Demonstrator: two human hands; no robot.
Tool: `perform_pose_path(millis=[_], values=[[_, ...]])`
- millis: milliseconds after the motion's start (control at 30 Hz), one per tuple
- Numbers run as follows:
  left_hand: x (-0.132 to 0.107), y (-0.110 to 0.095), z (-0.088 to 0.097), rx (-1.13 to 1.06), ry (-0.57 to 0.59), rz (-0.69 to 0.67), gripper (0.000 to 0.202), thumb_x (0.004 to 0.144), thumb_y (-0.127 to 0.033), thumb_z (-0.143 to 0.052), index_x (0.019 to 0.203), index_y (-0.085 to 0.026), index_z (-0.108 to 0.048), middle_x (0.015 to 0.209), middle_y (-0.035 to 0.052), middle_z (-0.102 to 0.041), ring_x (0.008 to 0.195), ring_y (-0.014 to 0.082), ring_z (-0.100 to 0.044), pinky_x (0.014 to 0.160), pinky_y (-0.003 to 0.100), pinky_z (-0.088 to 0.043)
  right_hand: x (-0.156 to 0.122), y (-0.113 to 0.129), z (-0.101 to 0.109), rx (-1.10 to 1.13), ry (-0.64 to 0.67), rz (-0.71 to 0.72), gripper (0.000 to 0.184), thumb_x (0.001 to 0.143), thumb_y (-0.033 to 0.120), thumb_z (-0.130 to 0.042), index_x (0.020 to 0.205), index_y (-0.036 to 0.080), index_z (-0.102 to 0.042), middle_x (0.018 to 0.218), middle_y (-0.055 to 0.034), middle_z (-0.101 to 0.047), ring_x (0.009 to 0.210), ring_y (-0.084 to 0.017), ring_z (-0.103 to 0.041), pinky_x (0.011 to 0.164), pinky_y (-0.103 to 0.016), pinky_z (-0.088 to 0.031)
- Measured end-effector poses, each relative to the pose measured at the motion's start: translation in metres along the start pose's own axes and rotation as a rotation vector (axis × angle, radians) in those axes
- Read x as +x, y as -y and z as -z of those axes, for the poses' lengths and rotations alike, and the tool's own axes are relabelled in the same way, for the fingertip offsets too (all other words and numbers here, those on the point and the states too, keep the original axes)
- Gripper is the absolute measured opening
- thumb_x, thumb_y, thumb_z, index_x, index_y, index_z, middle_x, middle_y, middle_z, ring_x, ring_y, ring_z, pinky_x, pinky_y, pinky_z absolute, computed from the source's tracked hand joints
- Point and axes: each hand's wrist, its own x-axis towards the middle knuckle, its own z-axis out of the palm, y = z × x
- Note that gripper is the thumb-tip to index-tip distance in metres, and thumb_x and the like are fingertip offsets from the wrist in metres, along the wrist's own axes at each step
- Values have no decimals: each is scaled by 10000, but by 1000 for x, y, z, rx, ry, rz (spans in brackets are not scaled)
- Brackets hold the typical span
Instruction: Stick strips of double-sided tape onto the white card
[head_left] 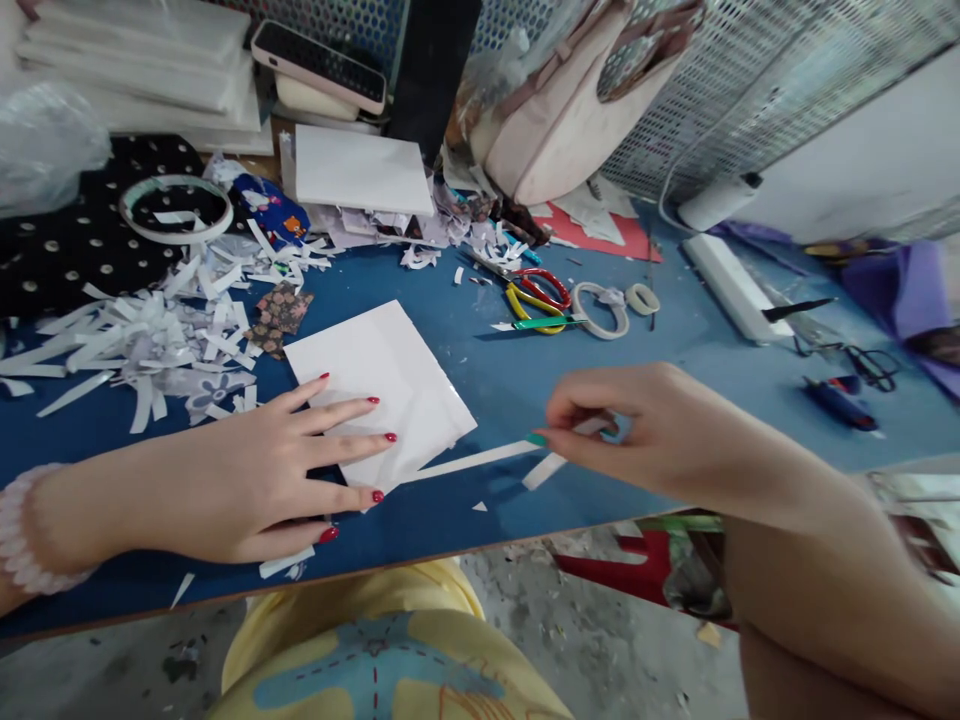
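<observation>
A square white board [390, 370] lies at an angle on the blue table. Spread flat across its near left part, my left hand [292, 470] holds it down with fingers apart. My right hand [630, 430] is pinched on a narrow white paper strip [480, 460], off the board's near right side. The strip runs from the board's near corner to my fingertips, and a loose end hangs below them. Whether the strip is still joined to the board I cannot tell. A small white scrap [480, 507] rests near the table edge.
Shredded paper strips [165, 340] heap at the left beside a tape roll [176, 210]. Beyond the board lie red-and-yellow-handled pliers [536, 290], a green craft knife [540, 323] and a tape ring [600, 310]. A white power strip [735, 285] and dark scissors [862, 365] sit right.
</observation>
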Motion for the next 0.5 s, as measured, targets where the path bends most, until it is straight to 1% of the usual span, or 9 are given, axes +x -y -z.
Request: perform_pose_path(millis=[100,200,333,500], values=[[0,1,-1,-1,-11,15,286,971,-341,-572,1236,-338,-678,1525,21,-496,1482,298,-333,1246,566,-143,13,-7,-4,-3,93,-78,254,862,339,-522,647,203,-533,570,10,-557,522,-112,-459,522,-256,-346],[0,2,-1,4,-10,8,283,964,-353,-581,1229,-350,-682,1514,12,-510,1474,305,-347,1241,563,-172,25,-13,-8,24,148,-107,254,854,354,-550,654,201,-512,575,15,-521,538,-111,-420,539,-259,-319],[0,3,-2,17,-30,13,283,963,-371,-577,1227,-369,-680,1504,-9,-521,1466,296,-365,1243,541,-183,32,-22,-16,73,137,-117,275,822,395,-592,643,208,-498,570,27,-492,546,-113,-399,538,-250,-311],[0,2,-2,39,-41,-1,281,979,-378,-528,1203,-352,-695,1486,14,-543,1461,297,-375,1247,514,-162,35,-32,-27,145,96,-92,272,806,411,-597,644,211,-510,572,32,-492,550,-112,-409,536,-242,-327]])
